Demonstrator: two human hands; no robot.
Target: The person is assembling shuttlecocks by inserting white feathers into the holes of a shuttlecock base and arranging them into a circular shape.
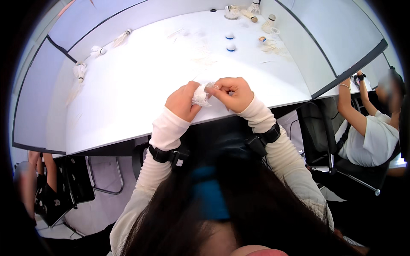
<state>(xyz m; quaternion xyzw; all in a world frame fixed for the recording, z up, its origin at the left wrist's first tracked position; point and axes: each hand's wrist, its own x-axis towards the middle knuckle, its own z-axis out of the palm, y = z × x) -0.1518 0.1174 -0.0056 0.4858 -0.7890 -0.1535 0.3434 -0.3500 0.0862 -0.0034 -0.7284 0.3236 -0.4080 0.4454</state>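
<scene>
Near the front edge of the table point(128, 106), a white, ragged shuttlecock point(200, 97) is held between my two hands. My left hand point(183, 101) is closed round its left side, with the fingers partly hidden. My right hand point(236, 91) pinches at its right edge with thumb and forefinger. Whether a loose strip or feather sits in that pinch is too small to make out. Beyond my hands, pale feather scraps point(205, 62) lie scattered. Two white domed pieces with blue bands, a nearer one point(231, 48) and a farther one point(229, 36), stand past them.
Shuttlecocks lie along the left side, one point(80, 71) nearest. At the back right are a clear container point(231, 13), an upright shuttlecock point(269, 24) and a feather heap point(271, 46). Partition panels point(294, 38) border the table. A person in white point(370, 138) sits right; another point(47, 183) sits left.
</scene>
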